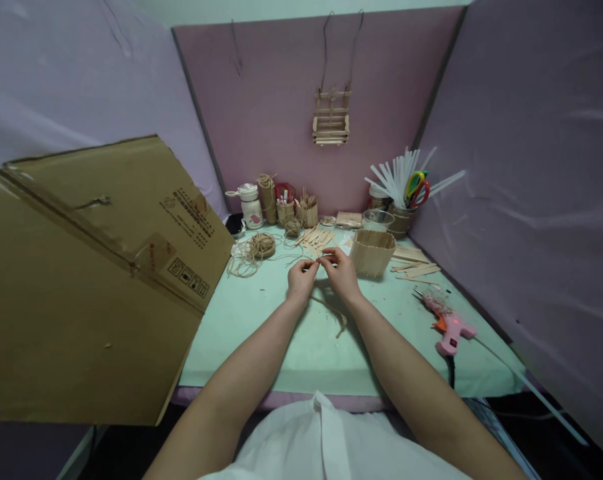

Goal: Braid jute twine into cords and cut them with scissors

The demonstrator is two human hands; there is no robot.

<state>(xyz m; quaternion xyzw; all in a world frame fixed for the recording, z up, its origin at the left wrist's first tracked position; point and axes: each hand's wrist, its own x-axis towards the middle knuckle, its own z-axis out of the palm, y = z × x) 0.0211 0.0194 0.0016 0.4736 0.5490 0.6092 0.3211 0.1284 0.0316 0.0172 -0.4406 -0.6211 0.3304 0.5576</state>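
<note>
My left hand and my right hand meet above the middle of the table, thumbs and fingers pinched together at the tips. What they pinch is too small to make out. Below them a short piece of brown twine trails toward the front; whether it connects to my fingers cannot be told. Just right of my right hand stands a box of wooden craft sticks. Loose craft sticks lie behind my fingertips. To the left sits a ball of twine with loose strands around it.
A pink glue gun with a cord lies at the right. More sticks lie behind it. A large cardboard sheet leans in from the left. Along the back stand a white bottle, stick holders and a pot with glue sticks and scissors.
</note>
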